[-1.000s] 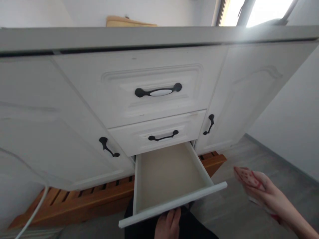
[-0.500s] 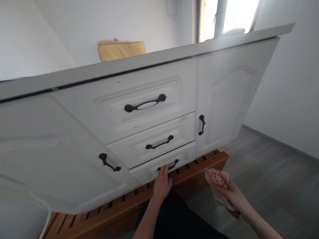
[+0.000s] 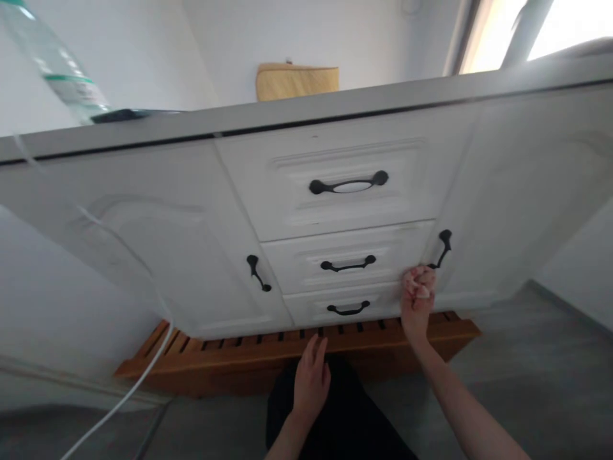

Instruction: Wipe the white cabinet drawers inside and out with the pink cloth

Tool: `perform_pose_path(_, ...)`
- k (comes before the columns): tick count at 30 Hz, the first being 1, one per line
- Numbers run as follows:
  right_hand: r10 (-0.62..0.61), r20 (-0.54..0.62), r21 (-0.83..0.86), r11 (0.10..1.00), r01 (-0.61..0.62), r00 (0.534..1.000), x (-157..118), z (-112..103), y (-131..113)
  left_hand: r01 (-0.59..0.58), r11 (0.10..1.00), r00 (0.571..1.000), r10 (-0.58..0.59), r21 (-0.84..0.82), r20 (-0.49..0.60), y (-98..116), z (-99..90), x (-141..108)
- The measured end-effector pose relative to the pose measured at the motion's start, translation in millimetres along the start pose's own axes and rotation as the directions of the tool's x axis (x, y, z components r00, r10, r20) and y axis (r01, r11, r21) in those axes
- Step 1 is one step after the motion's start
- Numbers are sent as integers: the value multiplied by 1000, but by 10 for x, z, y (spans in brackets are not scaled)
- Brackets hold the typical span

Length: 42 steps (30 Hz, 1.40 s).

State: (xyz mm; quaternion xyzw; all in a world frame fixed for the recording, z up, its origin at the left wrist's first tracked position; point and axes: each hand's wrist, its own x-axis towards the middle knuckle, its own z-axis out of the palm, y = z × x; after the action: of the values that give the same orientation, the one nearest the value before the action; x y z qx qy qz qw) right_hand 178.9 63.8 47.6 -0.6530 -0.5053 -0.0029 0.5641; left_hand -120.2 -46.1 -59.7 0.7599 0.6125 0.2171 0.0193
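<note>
A red and white cloth [image 3: 419, 281] is bunched up in my right hand [image 3: 414, 312], which is closed around it. That hand is up against the white cabinet front, just below the black handle [image 3: 445, 246] of the right door. My left hand [image 3: 312, 378] holds nothing; its fingers are stretched out over my dark-clothed leg, near the front edge of the slatted wooden platform [image 3: 268, 361]. Above it is the bottom drawer's black handle [image 3: 348, 309], apart from the fingers. All three drawers are closed.
A white cable [image 3: 138, 377] hangs down on the left. On the grey countertop [image 3: 211, 119] stand a clear bottle [image 3: 71, 80] and a dark flat object [image 3: 125, 115]. A wooden board [image 3: 297, 82] is against the wall. The left door has a black handle [image 3: 258, 273].
My left hand has come off the bottom drawer's handle and drawn back. My right hand has moved up with the cloth to the cabinet front. The view has shifted left.
</note>
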Motion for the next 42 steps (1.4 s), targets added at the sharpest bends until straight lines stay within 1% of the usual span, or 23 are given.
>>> perform_pose_path(1,-10,-28,-27,1000,9,1000,-16,144,14,122,991,991,-119,47,-62,-120,70,-208)
perform_pose_path(3,-11,-99,-49,999,6,995,-144,400,12,319,940,942,-301,121,-149,-319,212,-559)
perform_pose_path(5,-86,-81,-83,993,79,993,-367,594,-26,421,889,904,-396,178,-160,-437,323,-771)
perform_pose_path(7,-190,8,-94,977,190,982,-626,728,-95,466,855,885,-453,229,-110,-476,383,-829)
perform_pose_path(9,-296,98,-86,949,304,950,-863,832,-204,469,841,877,-479,270,-31,-466,401,-780)
perform_pose_path(12,-451,211,-61,880,472,867,-1102,1007,-486,438,850,879,-473,291,59,-424,393,-657)
perform_pose_path(14,-542,289,-21,820,571,789,-1184,1156,-761,428,856,881,-467,289,78,-407,381,-606)
perform_pose_path(17,-639,420,74,732,677,645,-1225,1408,-1218,422,855,880,-466,302,90,-408,347,-579)
perform_pose_path(19,-675,521,149,674,724,522,-1198,1558,-1453,413,852,880,-465,323,102,-418,312,-570)
perform_pose_path(20,-692,572,198,638,744,441,-1165,1612,-1525,404,852,882,-459,333,105,-423,293,-566)
perform_pose_path(22,-709,660,313,559,768,248,-1058,1651,-1561,384,856,890,-443,347,107,-430,260,-562)
perform_pose_path(23,-702,693,357,533,767,165,-984,1628,-1527,377,857,893,-437,350,106,-432,246,-561)
perform_pose_path(24,-684,721,380,521,764,108,-900,1577,-1464,375,857,894,-435,352,106,-433,233,-563)
perform_pose_path(25,-657,749,380,528,759,83,-807,1499,-1376,376,857,893,-436,352,107,-433,222,-565)
perform_pose_path(26,-625,776,360,548,755,83,-709,1398,-1268,379,856,892,-439,352,109,-431,211,-568)
perform_pose_path(27,-593,799,332,571,751,97,-608,1280,-1147,380,856,890,-441,350,112,-430,201,-572)
perform_pose_path(30,-527,833,246,623,742,166,-305,873,-730,378,862,892,-437,338,119,-424,184,-583)
perform_pose_path(32,-495,833,174,659,732,248,-119,598,-428,377,866,892,-435,329,121,-421,189,-588)
perform_pose_path(35,-443,797,24,702,712,410,101,231,34,380,863,891,-438,332,120,-415,207,-590)
perform_pose_path(37,-424,754,-81,698,711,502,186,43,316,374,863,894,-433,339,116,-405,210,-582)
perform_pose_path(39,-417,706,-165,688,706,572,200,-79,545,366,861,897,-428,354,114,-388,202,-566)
perform_pose_path(41,-401,676,-216,694,687,618,131,-132,712,353,858,899,-421,374,117,-366,192,-550)
perform_pose_path(42,-383,675,-227,706,671,631,66,-139,778,347,856,901,-418,383,119,-356,190,-544)
